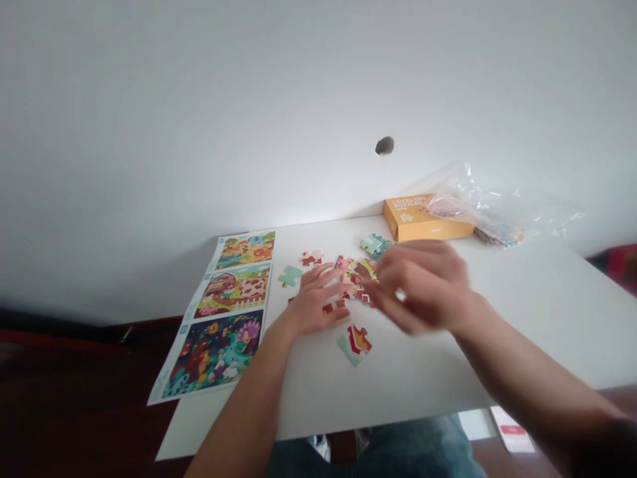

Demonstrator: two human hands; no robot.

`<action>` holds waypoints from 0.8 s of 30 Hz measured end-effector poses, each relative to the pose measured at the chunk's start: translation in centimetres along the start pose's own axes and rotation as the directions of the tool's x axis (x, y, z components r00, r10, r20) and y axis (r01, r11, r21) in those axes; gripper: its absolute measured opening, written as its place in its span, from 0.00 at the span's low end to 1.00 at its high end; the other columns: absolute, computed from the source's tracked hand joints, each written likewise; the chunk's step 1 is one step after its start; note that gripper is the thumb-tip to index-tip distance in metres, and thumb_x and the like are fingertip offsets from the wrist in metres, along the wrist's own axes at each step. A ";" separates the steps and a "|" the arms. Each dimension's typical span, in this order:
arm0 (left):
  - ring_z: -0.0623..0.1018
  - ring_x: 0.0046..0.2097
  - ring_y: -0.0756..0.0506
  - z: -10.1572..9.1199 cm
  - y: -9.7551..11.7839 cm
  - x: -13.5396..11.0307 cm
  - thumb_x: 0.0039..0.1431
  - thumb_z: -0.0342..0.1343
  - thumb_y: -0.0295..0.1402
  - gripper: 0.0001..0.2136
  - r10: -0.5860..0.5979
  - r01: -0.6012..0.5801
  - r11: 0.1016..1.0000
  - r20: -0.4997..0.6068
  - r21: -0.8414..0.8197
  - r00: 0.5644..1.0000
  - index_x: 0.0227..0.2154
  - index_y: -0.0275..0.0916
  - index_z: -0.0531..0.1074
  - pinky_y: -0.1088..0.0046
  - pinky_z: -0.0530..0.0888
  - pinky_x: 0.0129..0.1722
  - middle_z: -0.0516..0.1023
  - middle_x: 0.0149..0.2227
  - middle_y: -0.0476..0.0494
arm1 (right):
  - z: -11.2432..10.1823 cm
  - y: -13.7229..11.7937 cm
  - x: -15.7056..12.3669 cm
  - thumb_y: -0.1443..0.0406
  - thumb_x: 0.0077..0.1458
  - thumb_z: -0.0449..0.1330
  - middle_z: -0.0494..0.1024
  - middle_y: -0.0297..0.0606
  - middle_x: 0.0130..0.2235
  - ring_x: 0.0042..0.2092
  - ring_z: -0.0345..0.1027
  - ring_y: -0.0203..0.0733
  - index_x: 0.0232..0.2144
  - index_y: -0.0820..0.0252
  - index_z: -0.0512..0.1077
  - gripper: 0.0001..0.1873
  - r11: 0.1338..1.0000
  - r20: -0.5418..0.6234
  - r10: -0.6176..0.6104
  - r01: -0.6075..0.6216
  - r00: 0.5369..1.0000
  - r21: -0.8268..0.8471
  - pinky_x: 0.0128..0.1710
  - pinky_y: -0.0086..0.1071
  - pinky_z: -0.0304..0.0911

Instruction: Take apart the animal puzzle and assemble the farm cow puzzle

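Observation:
My left hand [318, 302] lies palm down over a cluster of jigsaw puzzle pieces [348, 282], its fingers spread. Some of the pieces are partly covered by those fingers. Right of the cluster, my right hand [423, 285] is raised and smeared by motion. Its fingers are curled together in a pinch; whatever may be in them cannot be made out. Closer to me lie joined or overlapping red, orange and pale green pieces [355, 344]. A mint green piece [290, 275] and a red-and-pink piece [312, 257] sit beyond my left hand, with teal pieces [375, 245] farther back.
A sheet with three printed pictures [231, 292] lies along the table's left side, overhanging its edge. At the back right stands an orange puzzle box [438, 230], a clear plastic bag [502, 209] with pieces resting against it. The white wall [298, 119] has a hole.

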State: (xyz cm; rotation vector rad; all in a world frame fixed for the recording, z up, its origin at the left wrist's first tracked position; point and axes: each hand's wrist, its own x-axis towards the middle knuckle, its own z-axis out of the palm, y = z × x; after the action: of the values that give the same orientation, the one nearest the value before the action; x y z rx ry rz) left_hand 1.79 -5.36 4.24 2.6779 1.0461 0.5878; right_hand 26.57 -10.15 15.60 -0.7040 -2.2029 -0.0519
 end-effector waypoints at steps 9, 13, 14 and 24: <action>0.66 0.59 0.37 0.9 1.1 0.8 0.55 0.63 0.44 0.21 -0.004 0.011 0.996 0.082 -0.088 0.997 0.51 0.48 0.74 0.52 0.58 0.62 0.70 0.56 0.43 | 6.3 9.9 -8.5 0.58 0.59 0.59 0.71 0.48 0.49 0.49 0.64 0.51 0.53 0.58 0.70 0.21 0.814 0.252 0.531 -0.405 0.809 -0.416 0.49 0.42 0.62; 0.69 0.52 0.39 1.0 0.7 0.6 0.55 0.63 0.41 0.17 -0.063 0.063 0.995 0.003 -0.072 0.998 0.47 0.47 0.76 0.55 0.62 0.59 0.72 0.49 0.43 | 7.1 8.8 -8.3 0.59 0.59 0.60 0.73 0.45 0.48 0.49 0.64 0.50 0.50 0.55 0.72 0.17 0.872 0.295 0.468 -0.380 0.833 -0.310 0.51 0.42 0.60; 0.69 0.52 0.39 1.1 0.7 0.5 0.54 0.63 0.41 0.18 -0.073 0.073 0.995 -0.007 -0.068 0.997 0.48 0.47 0.76 0.55 0.62 0.59 0.71 0.48 0.43 | 7.3 8.6 -8.1 0.59 0.59 0.60 0.73 0.45 0.48 0.49 0.64 0.50 0.49 0.55 0.73 0.16 0.887 0.306 0.443 -0.364 0.843 -0.283 0.51 0.43 0.60; 0.70 0.52 0.40 1.8 0.4 0.4 0.53 0.62 0.33 0.21 -0.057 0.055 0.997 -0.020 -0.062 0.998 0.52 0.46 0.73 0.56 0.63 0.60 0.73 0.49 0.44 | 7.7 8.1 -7.7 0.62 0.59 0.58 0.77 0.43 0.41 0.45 0.64 0.50 0.56 0.58 0.67 0.22 0.909 0.290 0.414 -0.406 0.863 -0.092 0.49 0.45 0.59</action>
State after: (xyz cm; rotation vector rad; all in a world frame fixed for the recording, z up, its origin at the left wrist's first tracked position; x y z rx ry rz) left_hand 3.11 -5.47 2.92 2.5863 1.0866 0.6287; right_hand 29.29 -4.93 3.42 -1.2570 -2.2901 0.2609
